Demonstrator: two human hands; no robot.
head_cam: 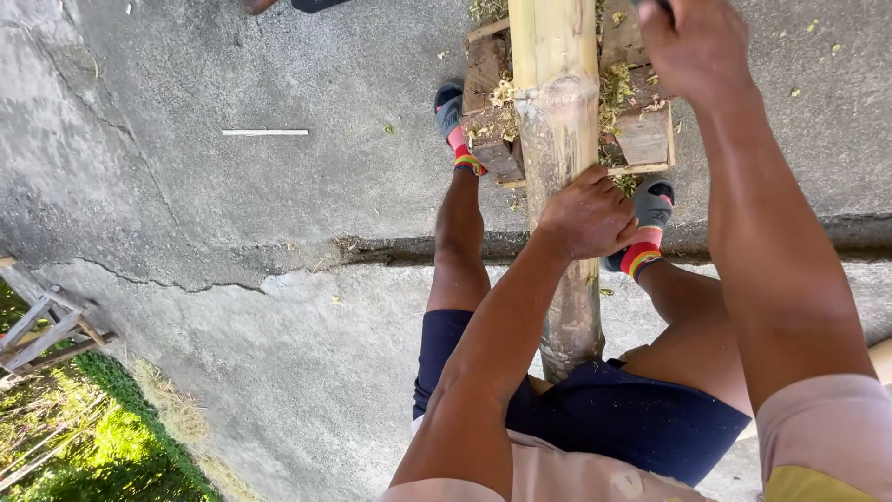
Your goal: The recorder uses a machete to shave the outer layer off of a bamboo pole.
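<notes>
You are looking straight down at your own body as you stand over a thick bamboo pole (557,112), which runs from between your thighs away from you toward the top of the view. Your left hand (587,216) is wrapped around the pole about midway along its visible length, fingers curled closed over its near side in a firm grasp. Your right hand (695,45) is raised near the top edge, just right of the pole, closed into a fist; something dark pokes out above it at the frame edge, but you cannot tell what it is. The far part of the pole rests on a small rough wooden block (645,138) made of stacked planks, with pale green shavings (613,91) scattered over the wood and beside the pole. Your feet stand on either side of the pole, close by the wooden block: each wears a grey slipper over a striped red, yellow and green sock, the left foot (455,125) beside the block's left edge and the right foot (647,232) just below its right corner. You wear dark blue shorts (632,418) and a pale pink shirt. The ground is cracked grey concrete (232,279). A thin white stick (265,132) lies on it well to the left, and a wooden frame (42,325) sits by grass at the lower left.
</notes>
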